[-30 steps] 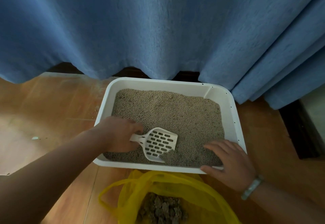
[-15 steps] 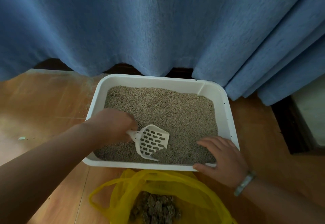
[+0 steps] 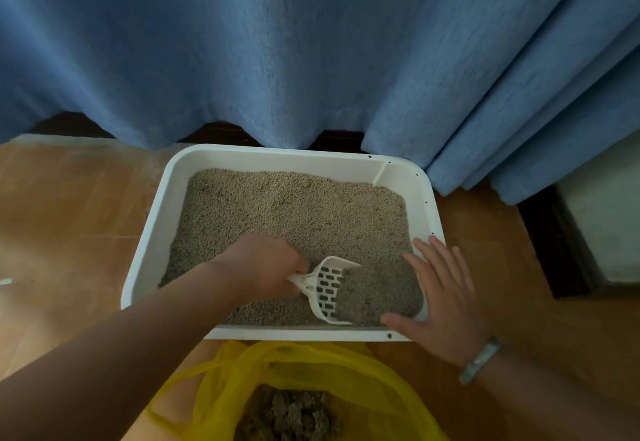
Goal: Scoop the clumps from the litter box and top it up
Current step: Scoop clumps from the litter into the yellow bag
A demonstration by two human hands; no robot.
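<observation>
One scoop [image 3: 327,289] in left grip [image 3: 266,264] | right grip [image 3: 443,295] flat, just beside

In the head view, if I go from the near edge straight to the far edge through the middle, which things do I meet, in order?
Yellow bag holding clumps → near rim of the litter box → scoop → bare litter → blue curtain.

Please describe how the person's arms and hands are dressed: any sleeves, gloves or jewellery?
Both forearms are bare, no sleeves in view; neither the left hand nor the right hand wears a glove. The right wrist carries a pale grey-green, smooth bangle. No ring shows on the right hand's fingers.
</observation>
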